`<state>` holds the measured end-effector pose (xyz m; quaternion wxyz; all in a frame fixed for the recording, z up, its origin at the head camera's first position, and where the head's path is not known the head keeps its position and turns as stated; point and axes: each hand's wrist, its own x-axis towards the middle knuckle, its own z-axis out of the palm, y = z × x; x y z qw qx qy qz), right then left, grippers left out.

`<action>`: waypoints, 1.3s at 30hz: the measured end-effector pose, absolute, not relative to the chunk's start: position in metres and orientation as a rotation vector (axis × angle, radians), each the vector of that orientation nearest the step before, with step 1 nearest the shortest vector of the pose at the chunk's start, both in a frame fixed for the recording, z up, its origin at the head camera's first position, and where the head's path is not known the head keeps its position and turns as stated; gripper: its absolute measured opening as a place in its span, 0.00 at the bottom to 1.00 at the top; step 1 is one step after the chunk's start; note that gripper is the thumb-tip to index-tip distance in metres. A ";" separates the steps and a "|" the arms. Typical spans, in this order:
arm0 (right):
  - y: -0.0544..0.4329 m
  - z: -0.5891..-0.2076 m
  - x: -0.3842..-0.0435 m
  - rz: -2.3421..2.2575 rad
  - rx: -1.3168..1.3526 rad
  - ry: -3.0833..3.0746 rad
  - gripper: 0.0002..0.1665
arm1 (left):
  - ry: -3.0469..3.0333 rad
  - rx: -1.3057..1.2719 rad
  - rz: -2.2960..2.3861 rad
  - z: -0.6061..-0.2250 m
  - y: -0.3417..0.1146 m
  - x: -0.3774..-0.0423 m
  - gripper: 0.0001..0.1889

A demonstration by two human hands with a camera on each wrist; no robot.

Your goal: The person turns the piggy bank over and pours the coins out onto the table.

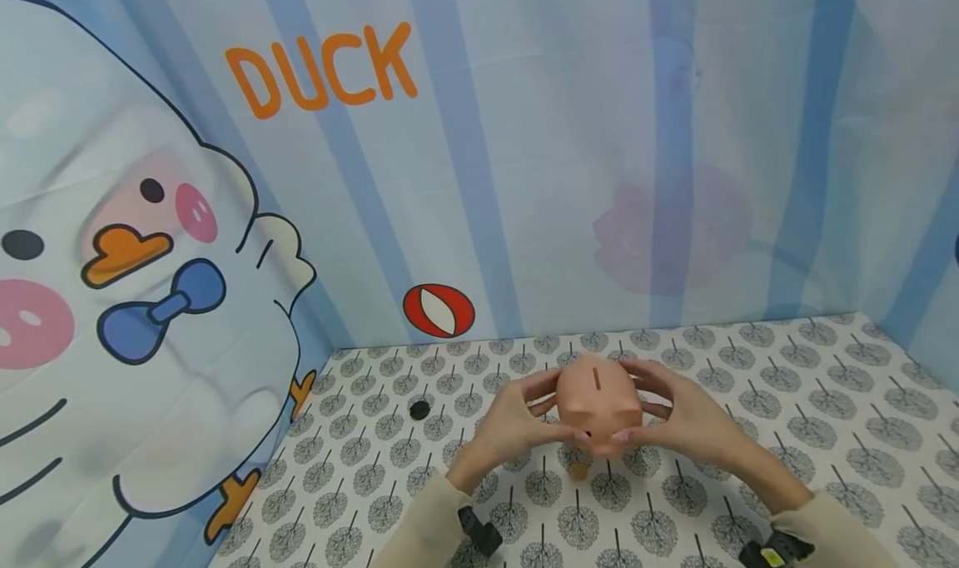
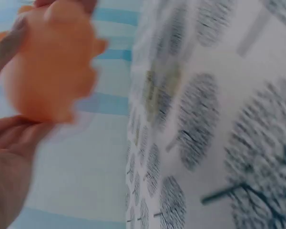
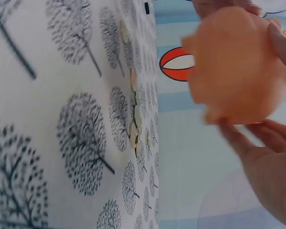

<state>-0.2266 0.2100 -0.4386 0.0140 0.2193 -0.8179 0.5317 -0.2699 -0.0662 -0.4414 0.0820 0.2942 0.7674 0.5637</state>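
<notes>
An orange-pink piggy bank [image 1: 599,397] with a slot along its back is held between both hands, its snout toward me. My left hand [image 1: 517,422] grips its left side, thumb near the face and fingers curled around the flank. On the opposite side my right hand [image 1: 685,418] grips it the same way. Both wrist views show the piggy bank, blurred, raised off the table with its feet toward the cloth. Several gold-coloured coins [image 3: 135,126] lie on the cloth below it. One coin [image 1: 578,471] shows in front of the snout in the head view.
A small black round plug [image 1: 419,410] lies on the tree-patterned tablecloth [image 1: 360,501], left of the hands. Behind the table hangs a blue-striped curtain [image 1: 539,176] with a printed duck, lettering and a red ball.
</notes>
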 end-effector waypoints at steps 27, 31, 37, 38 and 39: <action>0.207 -0.444 -0.228 1.579 0.677 -2.578 0.53 | 2.428 0.929 1.587 -0.455 -0.068 -0.269 0.42; 0.206 -0.436 -0.229 1.573 0.648 -2.601 0.41 | 2.432 0.849 1.606 -0.452 -0.066 -0.272 0.32; 0.208 -0.431 -0.231 1.623 0.581 -2.698 0.39 | 2.338 0.691 1.666 -0.449 -0.062 -0.277 0.34; 0.208 -0.431 -0.231 1.643 0.567 -2.722 0.39 | 2.309 0.645 1.676 -0.449 -0.061 -0.277 0.33; 0.207 -0.430 -0.232 1.665 0.540 -2.750 0.38 | 2.280 0.602 1.681 -0.448 -0.059 -0.278 0.33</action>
